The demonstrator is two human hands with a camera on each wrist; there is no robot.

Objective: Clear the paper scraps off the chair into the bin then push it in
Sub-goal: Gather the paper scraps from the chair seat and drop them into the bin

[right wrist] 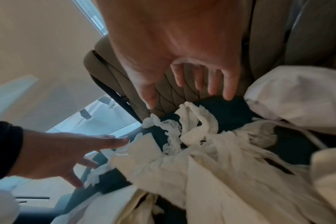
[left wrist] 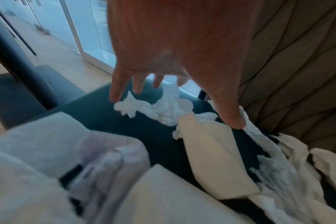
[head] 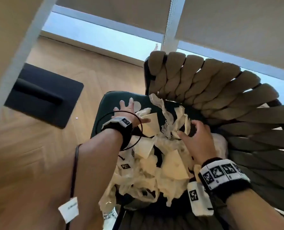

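**Both hands spreading over the scraps on the seat**

Nearest the camera, at the lower middle of the head view, the paper scraps (head: pixel 156 165) are lying heaped and crumpled across the front of the dark chair seat (head: pixel 111 100), some of them hanging over its near edge. That overhang is probably why the hands are reaching past the pile: raking from the back toward the front edge would carry the paper off the seat.

Further in, the right hand (head: pixel 196 136) is hovering at centre right of the frame with its fingers spread wide and slightly bent, gripping nothing; the twisted strips are lying directly beneath and in front of its fingertips, at the foot of the woven chair back (head: pixel 220 90). In the right wrist view the fingers (right wrist: pixel 228 84) are standing just above the paper, apart from it.

Further still, at the centre of the frame, the left hand (head: pixel 128 110) is splayed wide over the far left of the seat, holding nothing. In the left wrist view its thumb (left wrist: pixel 230 115) is touching a strip, while a small crumpled scrap (left wrist: pixel 144 109) is lying just under the fingertips.

No bin is identifiable in any view. A dark table base (head: pixel 43 95) is sitting on the wooden floor at the left.
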